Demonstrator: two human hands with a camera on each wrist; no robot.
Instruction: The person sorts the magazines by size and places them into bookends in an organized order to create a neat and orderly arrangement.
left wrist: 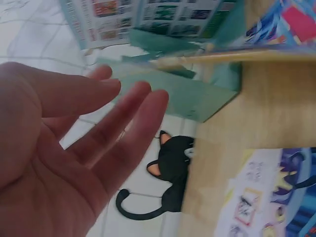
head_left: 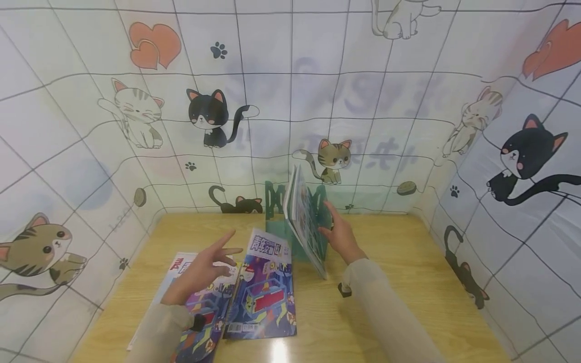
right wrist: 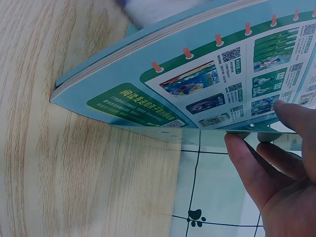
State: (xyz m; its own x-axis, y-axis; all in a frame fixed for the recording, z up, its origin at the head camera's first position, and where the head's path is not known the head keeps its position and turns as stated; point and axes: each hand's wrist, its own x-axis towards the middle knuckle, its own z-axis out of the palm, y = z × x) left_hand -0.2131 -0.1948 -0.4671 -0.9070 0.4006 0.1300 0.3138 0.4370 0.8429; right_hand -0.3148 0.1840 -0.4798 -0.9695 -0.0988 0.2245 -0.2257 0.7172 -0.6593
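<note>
A green bookend (head_left: 281,229) stands at the back of the table with several thin magazines (head_left: 299,217) upright in it, tilted and jutting forward. My right hand (head_left: 342,237) pinches the bookend's right side wall, with a digit on each side of its edge in the right wrist view. The outer magazine's back cover (right wrist: 148,98) faces that hand. My left hand (head_left: 206,269) hangs with fingers spread and holds nothing, left of the bookend and above the flat magazines. A purple magazine (head_left: 263,292) lies in front of the bookend, next to another purple magazine (head_left: 204,307) partly hidden by my left arm.
A white-covered magazine (head_left: 179,262) lies under the left purple one. The wooden table (head_left: 386,312) meets a cat-patterned curtain (head_left: 290,101) at the back and both sides. The bookend stands close to the back curtain.
</note>
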